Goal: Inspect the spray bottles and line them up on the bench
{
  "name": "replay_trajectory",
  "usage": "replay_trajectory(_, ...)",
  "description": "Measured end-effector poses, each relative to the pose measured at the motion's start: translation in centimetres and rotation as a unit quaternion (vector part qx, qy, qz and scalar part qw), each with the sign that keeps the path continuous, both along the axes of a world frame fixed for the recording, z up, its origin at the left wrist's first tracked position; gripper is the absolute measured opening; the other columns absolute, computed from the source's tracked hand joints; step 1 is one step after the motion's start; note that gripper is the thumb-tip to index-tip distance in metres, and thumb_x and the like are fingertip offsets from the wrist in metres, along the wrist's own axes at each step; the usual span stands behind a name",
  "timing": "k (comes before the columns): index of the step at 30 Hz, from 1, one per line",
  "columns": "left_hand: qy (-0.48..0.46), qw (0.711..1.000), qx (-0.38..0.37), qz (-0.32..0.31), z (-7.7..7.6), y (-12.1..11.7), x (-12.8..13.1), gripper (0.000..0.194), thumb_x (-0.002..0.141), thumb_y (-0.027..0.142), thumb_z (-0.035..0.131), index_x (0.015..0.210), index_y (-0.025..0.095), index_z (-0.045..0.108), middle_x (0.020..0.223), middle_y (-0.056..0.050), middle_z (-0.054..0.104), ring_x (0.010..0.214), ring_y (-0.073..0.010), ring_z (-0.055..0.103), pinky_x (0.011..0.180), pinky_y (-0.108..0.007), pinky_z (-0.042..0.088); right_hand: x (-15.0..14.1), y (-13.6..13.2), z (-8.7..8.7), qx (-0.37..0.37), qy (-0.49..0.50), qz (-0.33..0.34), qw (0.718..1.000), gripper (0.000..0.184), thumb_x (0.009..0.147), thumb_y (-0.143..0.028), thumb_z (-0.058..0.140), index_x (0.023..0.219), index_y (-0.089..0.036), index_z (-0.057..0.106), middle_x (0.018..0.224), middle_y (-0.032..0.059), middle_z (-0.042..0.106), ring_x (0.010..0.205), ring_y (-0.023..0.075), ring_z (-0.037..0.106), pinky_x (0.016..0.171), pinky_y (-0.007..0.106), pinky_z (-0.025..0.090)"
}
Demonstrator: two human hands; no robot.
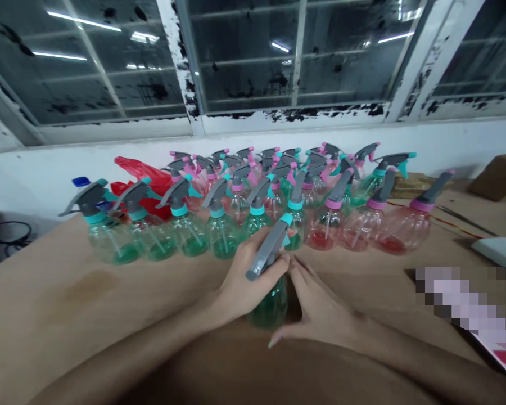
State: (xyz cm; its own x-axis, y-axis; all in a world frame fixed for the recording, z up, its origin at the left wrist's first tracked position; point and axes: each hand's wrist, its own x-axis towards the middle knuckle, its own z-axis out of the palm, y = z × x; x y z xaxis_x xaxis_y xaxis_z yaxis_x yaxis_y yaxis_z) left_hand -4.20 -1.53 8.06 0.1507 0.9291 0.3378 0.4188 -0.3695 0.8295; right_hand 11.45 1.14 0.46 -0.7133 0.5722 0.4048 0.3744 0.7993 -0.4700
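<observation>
A spray bottle (269, 306) with a clear green body and a grey trigger head with a turquoise nozzle stands near the front of the table. My left hand (247, 275) is closed around its neck, just under the head. To the right of the bottle is my right hand (320, 306), with its thumb stretched away from the fingers. Its fingertips come close to the neck; whether they touch it cannot be made out. Just beyond my hands runs a front row of similar bottles, green ones (189, 236) on the left and pink ones (360, 228) on the right, with some coloured liquid inside.
More spray bottles (270, 154) crowd behind the front row, below a window. A red plastic bag (145, 177) lies at the back left. Cardboard boxes (500, 177), a white device (500, 250) and a partly blurred pink-white item (476, 309) are on the right of the wooden table (122, 315).
</observation>
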Motion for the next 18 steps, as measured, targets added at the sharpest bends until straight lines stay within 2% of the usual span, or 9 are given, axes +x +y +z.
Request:
replay_trajectory(3,0.008,1.000,-0.017,0.013,0.1,0.3,-0.1,0.031,0.080,0.018,0.052,0.110,0.022,0.059,0.093,-0.004,0.067,0.087,-0.0187,0.064,0.082,-0.034,0.051,1.7,0.5,-0.7,-0.015,-0.042,0.002,0.999,0.107,0.062,-0.068,0.061,0.142,-0.014,0.014,0.137,0.0182,0.040,0.131,0.0344,0.028,0.105,0.056,0.023)
replay_trajectory(9,0.035,0.999,-0.015,0.021,0.7,0.4,-0.8,0.038,0.080,0.018,0.051,0.116,0.028,0.055,0.088,0.000,0.066,0.080,-0.0159,0.064,0.076,-0.029,0.052,4.9,1.7,-2.4,-0.045,-0.079,-0.006,0.996,0.087,0.073,-0.060,0.056,0.142,-0.023,0.019,0.146,0.0117,0.030,0.133,0.0283,0.027,0.106,0.051,0.027)
replay_trajectory(13,0.066,0.997,0.004,0.041,0.8,0.6,-1.2,0.038,0.078,0.017,0.050,0.113,0.028,0.057,0.091,-0.001,0.066,0.082,-0.0169,0.065,0.072,-0.028,0.052,5.3,1.8,-2.7,-0.037,-0.096,-0.015,0.995,0.075,0.079,-0.057,0.053,0.141,-0.025,0.025,0.148,0.0081,0.028,0.134,0.0266,0.024,0.106,0.050,0.027)
replay_trajectory(18,0.087,0.995,0.021,0.038,1.0,0.7,-1.3,0.037,0.075,0.016,0.048,0.108,0.029,0.060,0.092,-0.001,0.068,0.074,-0.0164,0.065,0.067,-0.028,0.052,5.1,1.8,-2.7,-0.034,-0.101,-0.022,0.994,0.059,0.084,-0.050,0.048,0.136,-0.024,0.037,0.144,0.0056,0.036,0.133,0.0233,0.027,0.108,0.047,0.027)
